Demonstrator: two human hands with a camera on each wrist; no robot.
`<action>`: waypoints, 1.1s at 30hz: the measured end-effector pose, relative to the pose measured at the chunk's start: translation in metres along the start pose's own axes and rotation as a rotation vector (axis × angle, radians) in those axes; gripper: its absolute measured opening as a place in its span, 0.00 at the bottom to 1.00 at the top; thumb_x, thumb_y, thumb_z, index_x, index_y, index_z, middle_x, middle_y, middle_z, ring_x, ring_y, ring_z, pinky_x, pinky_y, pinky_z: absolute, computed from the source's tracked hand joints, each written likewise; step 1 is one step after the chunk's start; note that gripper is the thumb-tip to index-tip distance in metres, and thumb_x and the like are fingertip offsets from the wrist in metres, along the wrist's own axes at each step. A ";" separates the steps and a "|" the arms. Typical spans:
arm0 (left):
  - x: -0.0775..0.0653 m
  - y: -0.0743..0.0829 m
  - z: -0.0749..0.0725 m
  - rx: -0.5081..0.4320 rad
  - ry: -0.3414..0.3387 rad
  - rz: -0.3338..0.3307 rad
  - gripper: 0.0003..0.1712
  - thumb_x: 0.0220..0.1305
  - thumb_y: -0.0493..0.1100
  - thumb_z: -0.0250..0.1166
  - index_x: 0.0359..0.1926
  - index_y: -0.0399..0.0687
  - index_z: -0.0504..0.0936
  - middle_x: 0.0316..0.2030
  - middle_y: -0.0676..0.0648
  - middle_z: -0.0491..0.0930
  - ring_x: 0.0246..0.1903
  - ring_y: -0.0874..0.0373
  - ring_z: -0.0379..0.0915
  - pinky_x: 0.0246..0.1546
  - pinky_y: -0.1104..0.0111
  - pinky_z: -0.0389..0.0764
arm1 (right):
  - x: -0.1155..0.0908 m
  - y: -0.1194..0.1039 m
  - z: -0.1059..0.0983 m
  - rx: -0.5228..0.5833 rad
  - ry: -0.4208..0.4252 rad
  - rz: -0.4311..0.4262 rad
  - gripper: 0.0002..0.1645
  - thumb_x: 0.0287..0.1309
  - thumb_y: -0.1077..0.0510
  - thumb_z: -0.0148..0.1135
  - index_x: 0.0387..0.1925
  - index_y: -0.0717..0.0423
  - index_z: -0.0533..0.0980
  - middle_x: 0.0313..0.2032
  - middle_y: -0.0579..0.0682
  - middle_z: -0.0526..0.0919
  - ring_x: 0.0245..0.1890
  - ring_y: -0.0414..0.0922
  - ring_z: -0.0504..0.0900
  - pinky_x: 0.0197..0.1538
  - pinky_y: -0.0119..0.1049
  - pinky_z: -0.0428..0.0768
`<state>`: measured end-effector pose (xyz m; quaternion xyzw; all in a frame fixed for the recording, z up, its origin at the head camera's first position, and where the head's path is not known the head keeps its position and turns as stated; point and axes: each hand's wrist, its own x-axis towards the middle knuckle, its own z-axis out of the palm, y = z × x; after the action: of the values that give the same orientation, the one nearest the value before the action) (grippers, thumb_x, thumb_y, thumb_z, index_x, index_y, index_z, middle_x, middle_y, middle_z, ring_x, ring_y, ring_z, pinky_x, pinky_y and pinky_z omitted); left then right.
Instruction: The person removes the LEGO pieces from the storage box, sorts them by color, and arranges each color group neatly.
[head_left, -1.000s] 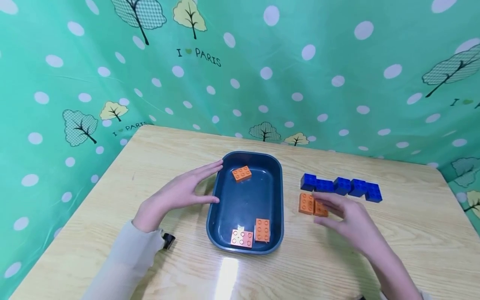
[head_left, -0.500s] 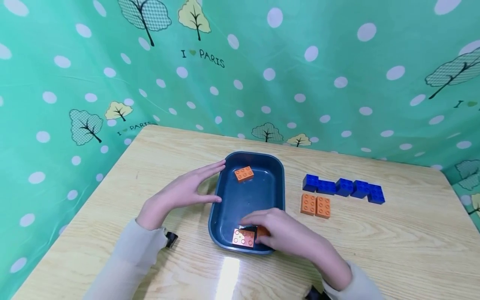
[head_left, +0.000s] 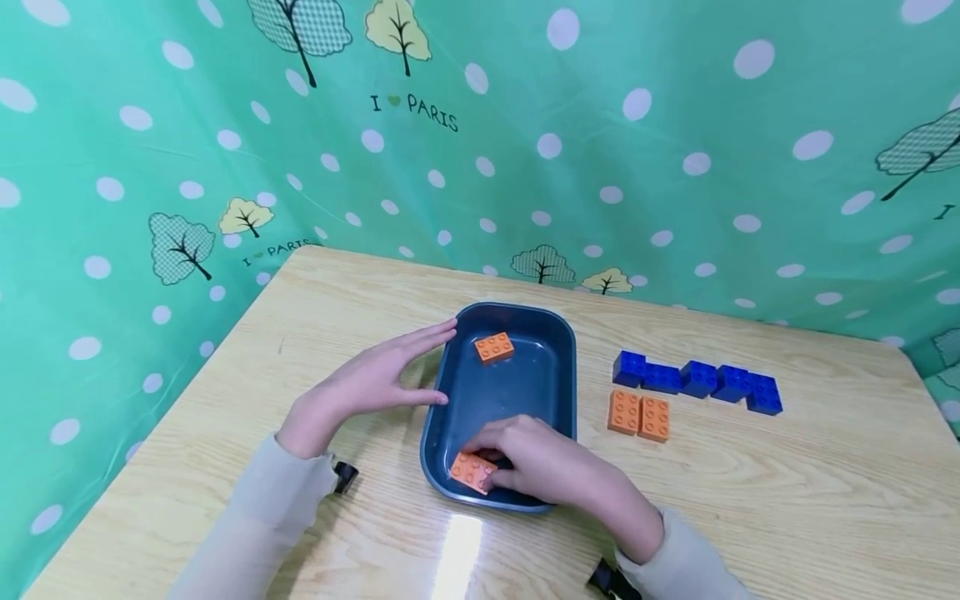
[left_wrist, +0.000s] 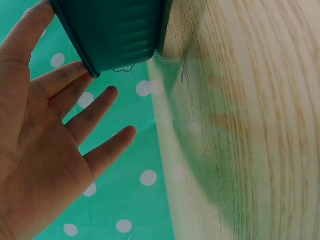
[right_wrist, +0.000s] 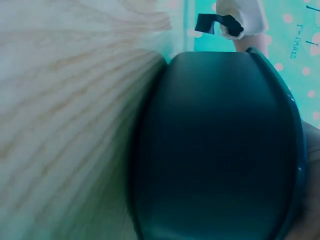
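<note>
Inside the dark blue tray [head_left: 495,400], my right hand [head_left: 536,462] pinches an orange toy brick [head_left: 471,472] near the front left corner, thumb on its near side and fingers on its far side. Another orange brick [head_left: 494,347] lies toward the tray's back. Whatever lies under the right palm is hidden. My left hand [head_left: 371,375] spreads its fingers against the tray's left rim; in the left wrist view, its fingertips touch the rim of the tray [left_wrist: 112,37]. The right wrist view shows mostly the tray's outer wall [right_wrist: 215,145].
To the tray's right, two orange bricks [head_left: 639,415] stand side by side on the wooden table [head_left: 720,500]. Behind them runs a row of several blue bricks [head_left: 698,378]. A green dotted cloth [head_left: 480,167] hangs behind the table.
My right hand has moved from the orange bricks on the table into the tray. The brick near its front left has turned and is now pinched. The left hand stays at the rim.
</note>
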<state>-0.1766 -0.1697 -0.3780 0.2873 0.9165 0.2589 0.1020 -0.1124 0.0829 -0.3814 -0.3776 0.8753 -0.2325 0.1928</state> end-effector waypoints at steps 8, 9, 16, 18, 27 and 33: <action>0.000 0.000 -0.001 -0.006 -0.011 0.000 0.52 0.59 0.59 0.72 0.78 0.52 0.57 0.79 0.51 0.53 0.77 0.46 0.52 0.73 0.45 0.64 | 0.003 0.000 0.004 0.049 0.012 0.032 0.20 0.60 0.51 0.70 0.54 0.49 0.82 0.46 0.43 0.85 0.37 0.28 0.80 0.41 0.20 0.80; 0.000 0.000 -0.001 -0.006 -0.010 0.000 0.52 0.59 0.59 0.72 0.78 0.52 0.57 0.78 0.51 0.53 0.77 0.47 0.52 0.73 0.46 0.63 | 0.003 0.000 0.004 0.063 0.010 0.031 0.21 0.60 0.52 0.70 0.54 0.49 0.81 0.47 0.43 0.85 0.37 0.28 0.80 0.41 0.20 0.80; 0.003 0.001 -0.002 0.001 -0.009 -0.004 0.52 0.59 0.58 0.72 0.77 0.51 0.57 0.78 0.50 0.53 0.77 0.46 0.51 0.73 0.45 0.63 | 0.002 0.006 -0.001 0.165 -0.011 -0.005 0.23 0.58 0.59 0.72 0.56 0.52 0.81 0.53 0.48 0.85 0.39 0.31 0.82 0.43 0.21 0.82; 0.002 0.001 -0.002 0.000 -0.012 0.000 0.52 0.59 0.58 0.72 0.77 0.51 0.57 0.79 0.50 0.53 0.77 0.46 0.51 0.73 0.46 0.63 | 0.002 0.007 -0.001 0.204 -0.026 -0.006 0.23 0.57 0.63 0.71 0.55 0.53 0.81 0.53 0.49 0.85 0.38 0.31 0.82 0.43 0.21 0.82; 0.005 0.000 -0.003 0.019 0.005 0.024 0.51 0.59 0.58 0.72 0.77 0.51 0.57 0.78 0.48 0.54 0.76 0.44 0.53 0.72 0.44 0.65 | 0.004 0.012 -0.006 0.240 -0.082 -0.008 0.25 0.57 0.66 0.69 0.56 0.51 0.80 0.48 0.44 0.86 0.36 0.27 0.80 0.44 0.22 0.81; 0.002 0.002 0.002 0.002 0.003 0.000 0.51 0.58 0.58 0.72 0.77 0.53 0.58 0.78 0.50 0.54 0.76 0.45 0.53 0.72 0.45 0.64 | 0.003 0.015 -0.007 0.226 -0.159 -0.058 0.32 0.55 0.69 0.67 0.62 0.48 0.77 0.55 0.41 0.82 0.39 0.26 0.77 0.46 0.22 0.79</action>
<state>-0.1764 -0.1663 -0.3784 0.2867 0.9170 0.2584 0.1003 -0.1271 0.0917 -0.3843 -0.3959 0.8142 -0.3047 0.2959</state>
